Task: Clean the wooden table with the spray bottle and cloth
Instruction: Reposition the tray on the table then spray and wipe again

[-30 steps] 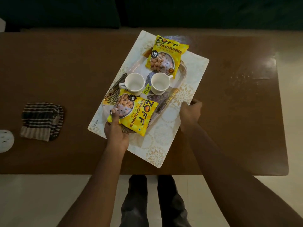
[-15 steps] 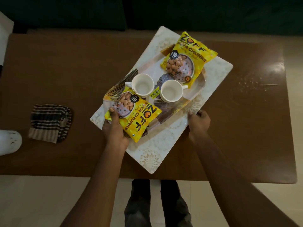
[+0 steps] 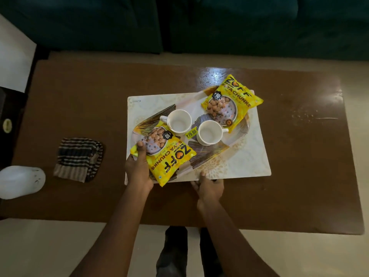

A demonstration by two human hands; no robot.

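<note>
The brown wooden table (image 3: 79,100) fills the view. A striped folded cloth (image 3: 78,158) lies at its left. Left of the cloth a white spray bottle (image 3: 20,181) rests on its side, partly cut off by the frame edge. On a pale patterned placemat (image 3: 253,156) sits an oval tray (image 3: 236,136) with two white cups (image 3: 178,122) and two yellow snack packets (image 3: 232,102). My left hand (image 3: 138,169) grips the mat's near left edge, its thumb pressing the nearer yellow packet (image 3: 169,158). My right hand (image 3: 209,186) holds the mat's near edge.
A dark green sofa (image 3: 199,23) runs along the far side of the table. A dark side cabinet (image 3: 10,120) stands at the left. Wet droplets (image 3: 307,114) shine on the table's right part. My legs stand at the near edge, on pale floor.
The placemat with tray has turned clockwise until its edges run square to the table. My right hand slid from the mat's right side to its near edge. More of the bottle shows.
</note>
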